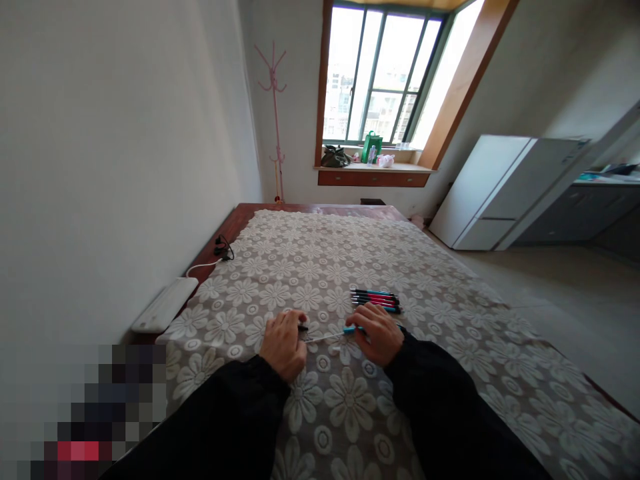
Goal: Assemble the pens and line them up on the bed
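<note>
My left hand [284, 343] rests low over the tablecloth with curled fingers. A small black pen part [303, 327] pokes out between its thumb and forefinger. From beside that thumb, a thin white pen refill [325, 337] runs across to the right. My right hand [379, 333] is closed around a light-blue pen barrel [349, 330], mostly covered by the fingers. The refill's right end meets the barrel or lies close to it; I cannot tell which. Just beyond my right hand, several pens [375, 300] in blue, red and black lie side by side.
A flower-patterned lace tablecloth [350, 397] covers the wooden table [245, 212]. Along the left edge are a white power strip [167, 303] and black plugs [223, 248]. Farther off stand a pink coat rack [275, 100], a windowsill with bags, and a white fridge [495, 187].
</note>
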`<action>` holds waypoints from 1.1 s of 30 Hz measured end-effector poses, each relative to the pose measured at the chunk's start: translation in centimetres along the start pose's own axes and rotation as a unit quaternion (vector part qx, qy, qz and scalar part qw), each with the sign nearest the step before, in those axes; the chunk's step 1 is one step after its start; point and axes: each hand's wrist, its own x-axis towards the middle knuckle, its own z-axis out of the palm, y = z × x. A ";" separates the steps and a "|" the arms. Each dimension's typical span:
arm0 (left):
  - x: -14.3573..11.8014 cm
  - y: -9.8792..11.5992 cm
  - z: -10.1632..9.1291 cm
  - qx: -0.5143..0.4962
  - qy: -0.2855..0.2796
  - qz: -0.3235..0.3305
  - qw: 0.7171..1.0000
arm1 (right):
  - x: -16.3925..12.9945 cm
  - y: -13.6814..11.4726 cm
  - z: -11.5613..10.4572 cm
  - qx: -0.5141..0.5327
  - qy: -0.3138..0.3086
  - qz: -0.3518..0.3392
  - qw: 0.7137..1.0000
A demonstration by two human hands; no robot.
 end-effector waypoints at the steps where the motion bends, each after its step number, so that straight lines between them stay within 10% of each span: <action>1: 0.0 -0.1 0.1 0.002 -0.002 -0.004 1.000 | -0.1 0.3 -0.1 -0.009 -0.009 0.014 1.000; 14: 0.1 -0.6 0.6 -0.034 -0.025 0.020 0.999 | 0.0 0.4 1.3 -0.034 -0.029 0.055 0.997; 33: 0.0 0.6 -0.3 -0.005 -0.037 0.023 0.999 | -0.2 -0.7 2.2 0.038 -0.027 -0.110 0.993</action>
